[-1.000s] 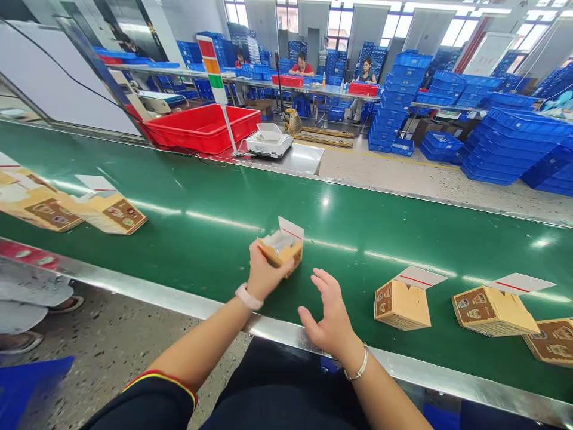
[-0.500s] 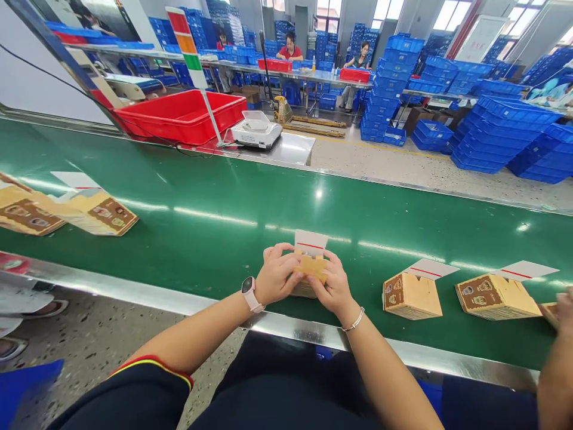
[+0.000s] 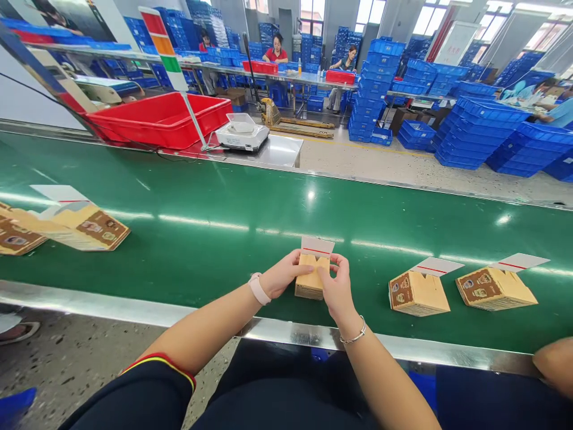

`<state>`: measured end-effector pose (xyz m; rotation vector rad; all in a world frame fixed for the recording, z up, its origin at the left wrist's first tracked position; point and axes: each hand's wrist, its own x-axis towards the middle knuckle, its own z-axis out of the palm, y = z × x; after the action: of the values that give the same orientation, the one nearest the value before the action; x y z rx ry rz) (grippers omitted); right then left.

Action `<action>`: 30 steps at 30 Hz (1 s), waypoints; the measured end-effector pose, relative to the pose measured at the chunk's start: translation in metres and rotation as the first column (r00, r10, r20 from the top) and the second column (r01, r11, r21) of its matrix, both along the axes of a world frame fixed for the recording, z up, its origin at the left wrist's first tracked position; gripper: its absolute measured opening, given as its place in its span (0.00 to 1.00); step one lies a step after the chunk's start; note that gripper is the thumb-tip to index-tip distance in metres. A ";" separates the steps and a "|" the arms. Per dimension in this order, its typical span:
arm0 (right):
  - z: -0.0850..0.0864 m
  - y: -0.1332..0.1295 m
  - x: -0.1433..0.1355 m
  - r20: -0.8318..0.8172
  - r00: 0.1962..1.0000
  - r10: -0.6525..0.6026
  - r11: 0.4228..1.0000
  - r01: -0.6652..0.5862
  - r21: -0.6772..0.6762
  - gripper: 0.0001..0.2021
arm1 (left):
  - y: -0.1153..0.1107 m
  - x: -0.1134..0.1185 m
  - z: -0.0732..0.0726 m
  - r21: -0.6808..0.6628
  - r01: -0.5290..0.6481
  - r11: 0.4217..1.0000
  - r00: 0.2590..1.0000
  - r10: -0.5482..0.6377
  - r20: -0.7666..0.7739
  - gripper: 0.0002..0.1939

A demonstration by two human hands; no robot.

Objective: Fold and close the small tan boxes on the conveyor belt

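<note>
A small tan cardboard box (image 3: 310,279) with a white flap marked by a red line stands on the green conveyor belt (image 3: 215,239) near its front edge. My left hand (image 3: 283,276) grips the box's left side, a pale watch on that wrist. My right hand (image 3: 338,289) grips its right side, a bracelet on that wrist. Both thumbs press on the box top by the flap.
Two more open boxes (image 3: 418,291) (image 3: 495,286) lie on the belt to the right, another box (image 3: 85,226) to the left. A co-worker's arm (image 3: 553,361) shows at the lower right. Behind the belt stand a red bin (image 3: 161,119), a scale (image 3: 242,134) and stacked blue crates (image 3: 483,128).
My right hand joined my left on the box and both brought it down onto the belt near the front edge. The view shifted slightly; the co-worker's hand drew back low.
</note>
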<state>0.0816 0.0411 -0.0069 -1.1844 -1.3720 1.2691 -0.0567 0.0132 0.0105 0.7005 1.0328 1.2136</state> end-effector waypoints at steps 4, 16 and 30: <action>0.013 0.005 0.007 -0.120 0.993 0.019 0.977 -0.044 -0.210 0.23 | -0.002 0.018 -0.004 -0.038 -0.115 0.993 0.991 0.117 0.066 0.26; 0.021 0.015 0.046 -0.217 0.939 -0.268 0.958 0.283 0.040 0.21 | 0.007 0.056 -0.002 0.001 -0.403 0.915 0.915 0.403 0.003 0.20; 0.059 -0.047 0.052 0.375 0.902 -0.215 0.303 -0.303 0.903 0.08 | -0.019 -0.011 0.000 0.775 0.390 0.498 0.351 0.698 -0.625 0.06</action>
<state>0.1341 -0.0055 0.0526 -0.4964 -2.0493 -0.0512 -0.0678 -0.0060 0.0101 2.4551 1.4033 1.5368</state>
